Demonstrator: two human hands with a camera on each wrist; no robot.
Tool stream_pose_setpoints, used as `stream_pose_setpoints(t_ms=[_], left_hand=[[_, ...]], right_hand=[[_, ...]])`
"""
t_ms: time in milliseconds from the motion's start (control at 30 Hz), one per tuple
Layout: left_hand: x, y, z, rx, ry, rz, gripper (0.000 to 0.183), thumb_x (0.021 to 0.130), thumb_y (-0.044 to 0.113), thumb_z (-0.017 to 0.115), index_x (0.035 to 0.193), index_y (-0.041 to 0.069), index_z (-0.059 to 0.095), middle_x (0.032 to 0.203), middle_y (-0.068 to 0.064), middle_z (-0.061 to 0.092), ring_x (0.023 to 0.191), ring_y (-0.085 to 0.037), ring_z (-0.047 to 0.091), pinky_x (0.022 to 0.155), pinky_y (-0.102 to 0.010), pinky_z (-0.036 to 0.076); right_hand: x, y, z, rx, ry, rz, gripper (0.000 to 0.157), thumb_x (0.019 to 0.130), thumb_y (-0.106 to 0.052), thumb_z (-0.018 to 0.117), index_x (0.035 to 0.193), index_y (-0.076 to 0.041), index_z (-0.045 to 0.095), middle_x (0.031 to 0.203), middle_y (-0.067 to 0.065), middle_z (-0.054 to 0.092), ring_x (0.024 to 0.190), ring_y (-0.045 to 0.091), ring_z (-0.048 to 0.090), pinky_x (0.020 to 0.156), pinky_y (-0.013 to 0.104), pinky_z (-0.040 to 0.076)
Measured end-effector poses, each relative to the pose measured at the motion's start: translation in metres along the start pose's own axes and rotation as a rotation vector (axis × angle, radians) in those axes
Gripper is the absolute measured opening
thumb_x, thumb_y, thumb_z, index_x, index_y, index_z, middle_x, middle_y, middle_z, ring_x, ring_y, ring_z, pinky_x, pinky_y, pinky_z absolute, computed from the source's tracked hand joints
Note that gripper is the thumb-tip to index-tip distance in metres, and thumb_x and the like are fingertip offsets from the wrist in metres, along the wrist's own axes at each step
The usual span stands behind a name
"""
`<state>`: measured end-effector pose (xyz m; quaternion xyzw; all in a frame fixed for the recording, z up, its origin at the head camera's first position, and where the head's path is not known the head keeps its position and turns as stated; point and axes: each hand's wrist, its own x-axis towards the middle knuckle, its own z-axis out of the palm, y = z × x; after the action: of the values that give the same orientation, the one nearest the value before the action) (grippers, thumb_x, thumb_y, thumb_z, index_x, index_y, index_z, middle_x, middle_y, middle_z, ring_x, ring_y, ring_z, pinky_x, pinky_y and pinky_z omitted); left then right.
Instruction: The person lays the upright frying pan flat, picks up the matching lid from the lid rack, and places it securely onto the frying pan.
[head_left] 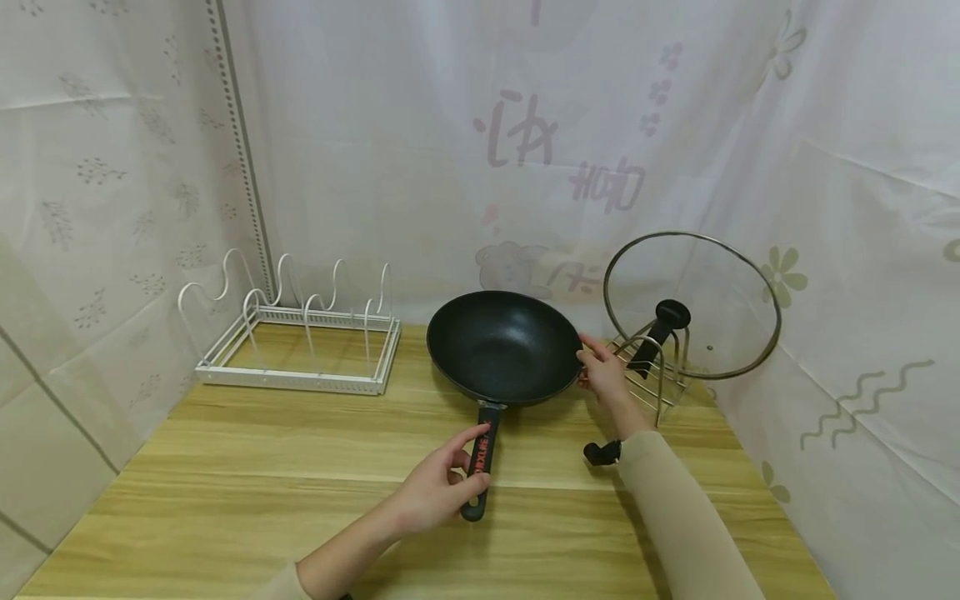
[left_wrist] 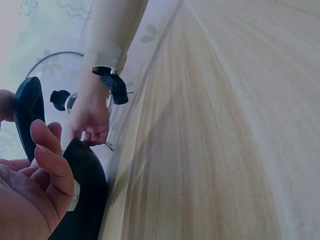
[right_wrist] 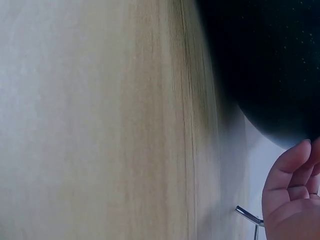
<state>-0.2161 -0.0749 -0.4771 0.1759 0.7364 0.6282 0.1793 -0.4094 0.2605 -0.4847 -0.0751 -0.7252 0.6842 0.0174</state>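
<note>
A black wok [head_left: 504, 346] with one long handle sits on the wooden table in the middle of the head view. Red lettering runs along its black handle [head_left: 482, 454]. My left hand [head_left: 435, 492] holds that handle between thumb and fingers; in the left wrist view the fingers [left_wrist: 55, 155] curl beside it. On the far side of the bowl, my right hand [head_left: 607, 379] pinches the right rim. The right wrist view has the right hand [right_wrist: 295, 190] at the wok's dark edge, with part of the hand cut off by the frame.
To the right, a glass lid [head_left: 723, 321] with a black knob leans upright in a small metal wire rack [head_left: 660, 404], close to my right wrist. A white rack [head_left: 292, 382] with wavy dividers stands at the back left. Patterned curtains [head_left: 390, 167] hang behind the table.
</note>
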Motion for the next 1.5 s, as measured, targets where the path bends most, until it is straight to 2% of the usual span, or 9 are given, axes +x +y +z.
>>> stream_pose_setpoints(t_ms=[133,233,433,700,967,1500], left_hand=[[-0.001,0.000,-0.001,0.001,0.004,0.000,0.073,0.106,0.017,0.071,0.171,0.020,0.039,0.101,-0.006,0.062,0.061,-0.010,0.055,0.053,-0.023,0.045],[-0.002,0.000,-0.002,-0.005,0.003,0.007,0.073,0.106,0.016,0.070,0.171,0.018,0.038,0.101,-0.006,0.062,0.061,-0.010,0.055,0.052,-0.023,0.045],[-0.003,0.000,-0.004,-0.016,0.009,0.010,0.073,0.105,0.015,0.070,0.171,0.017,0.039,0.102,-0.007,0.063,0.062,-0.012,0.056,0.051,-0.024,0.045],[-0.003,0.000,-0.006,0.016,0.015,0.001,0.071,0.105,0.017,0.070,0.170,0.020,0.042,0.101,-0.008,0.061,0.062,-0.011,0.054,0.053,-0.024,0.046],[-0.004,0.000,-0.009,0.025,0.024,-0.001,0.070,0.105,0.017,0.070,0.169,0.022,0.043,0.101,-0.008,0.062,0.065,-0.012,0.056,0.054,-0.024,0.047],[-0.006,0.000,-0.014,0.032,0.041,0.001,0.068,0.104,0.016,0.069,0.168,0.021,0.046,0.102,-0.009,0.062,0.069,-0.011,0.062,0.057,-0.025,0.049]], right_hand=[[-0.001,0.000,0.002,0.017,0.002,0.017,0.054,0.114,-0.018,0.057,0.168,-0.020,0.049,0.099,-0.004,0.050,0.061,0.005,0.048,0.061,0.023,0.051],[-0.002,0.000,0.002,0.028,0.010,0.031,0.054,0.114,-0.019,0.058,0.167,-0.022,0.049,0.102,-0.004,0.050,0.061,0.005,0.048,0.061,0.023,0.051],[-0.001,0.002,0.001,0.034,0.006,0.045,0.054,0.114,-0.021,0.059,0.167,-0.026,0.050,0.094,-0.006,0.053,0.061,0.005,0.050,0.061,0.024,0.051],[-0.002,0.005,0.002,0.041,0.037,0.033,0.055,0.112,-0.019,0.060,0.166,-0.022,0.051,0.091,-0.006,0.055,0.060,0.005,0.053,0.059,0.023,0.052],[-0.005,0.004,0.003,0.049,0.036,0.051,0.056,0.113,-0.021,0.059,0.168,-0.024,0.049,0.102,-0.004,0.053,0.061,0.005,0.052,0.060,0.022,0.052],[-0.012,0.002,0.003,0.054,0.027,0.056,0.058,0.113,-0.022,0.059,0.169,-0.026,0.046,0.105,-0.005,0.051,0.064,0.006,0.052,0.063,0.024,0.052]])
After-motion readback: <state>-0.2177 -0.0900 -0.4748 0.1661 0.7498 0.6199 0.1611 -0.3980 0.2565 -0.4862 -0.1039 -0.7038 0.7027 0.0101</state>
